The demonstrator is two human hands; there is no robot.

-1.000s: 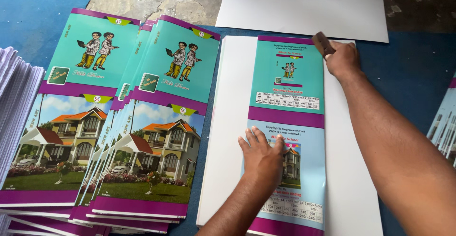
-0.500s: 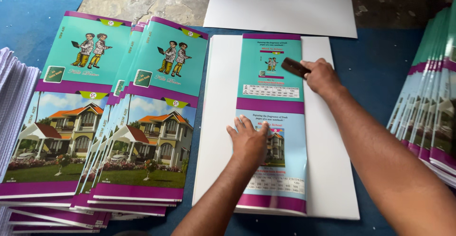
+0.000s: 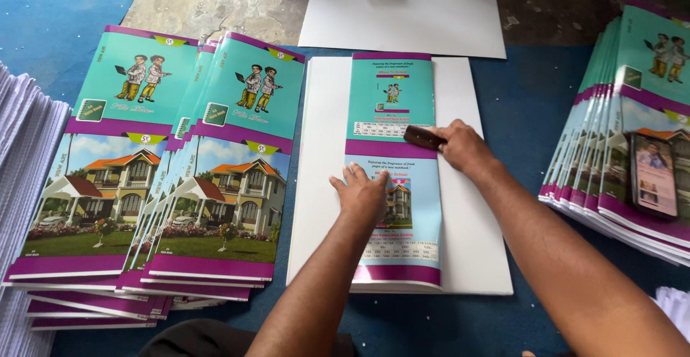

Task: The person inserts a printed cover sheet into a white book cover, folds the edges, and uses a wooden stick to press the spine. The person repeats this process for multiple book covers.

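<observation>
A folded notebook cover (image 3: 392,95), teal and purple with a house picture, lies lengthwise on a white board (image 3: 320,184). My left hand (image 3: 363,192) presses flat on the cover's lower half, fingers spread. My right hand (image 3: 463,147) grips a small dark brown block (image 3: 422,138) and holds it against the cover's right side, near the purple band in the middle.
Fanned stacks of printed covers (image 3: 180,163) lie at the left, and another stack (image 3: 632,127) at the right carries a phone (image 3: 654,174). White paper piles (image 3: 21,156) sit at the far left. A white sheet (image 3: 410,8) lies beyond the board on blue floor.
My right hand has drawn the brown block down the cover's right side from the top edge to the middle. My left hand has stayed pressed on the lower half.
</observation>
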